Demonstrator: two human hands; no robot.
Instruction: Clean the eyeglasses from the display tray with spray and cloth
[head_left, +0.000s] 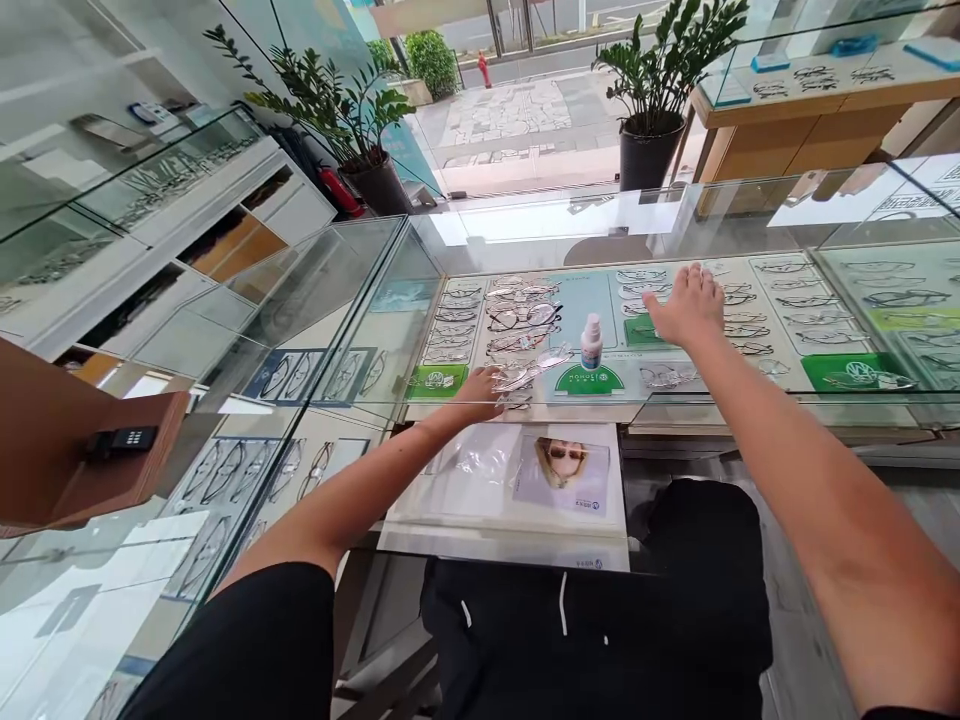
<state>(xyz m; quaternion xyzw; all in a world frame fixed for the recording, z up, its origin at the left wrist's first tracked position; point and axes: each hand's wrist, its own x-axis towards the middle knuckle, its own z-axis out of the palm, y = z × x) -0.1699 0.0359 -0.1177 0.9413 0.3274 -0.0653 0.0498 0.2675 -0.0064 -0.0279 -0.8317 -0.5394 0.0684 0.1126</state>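
My left hand [480,396] is at the near edge of the glass counter, its fingers closed on a pair of clear-framed glasses [536,368]. Right of these glasses, a small white bottle with a printed label [591,343] stands upright on the glass. My right hand [691,303] is farther right and farther back, palm down over the counter top with its fingers apart and nothing held. Rows of eyeglasses [525,316] lie under the glass between and around both hands.
Below the counter edge, an open drawer [450,510] holds clear plastic and a printed card [562,475]. A wooden piece [90,440] juts in at the left. Potted plants [375,180] [651,150] stand beyond the counter.
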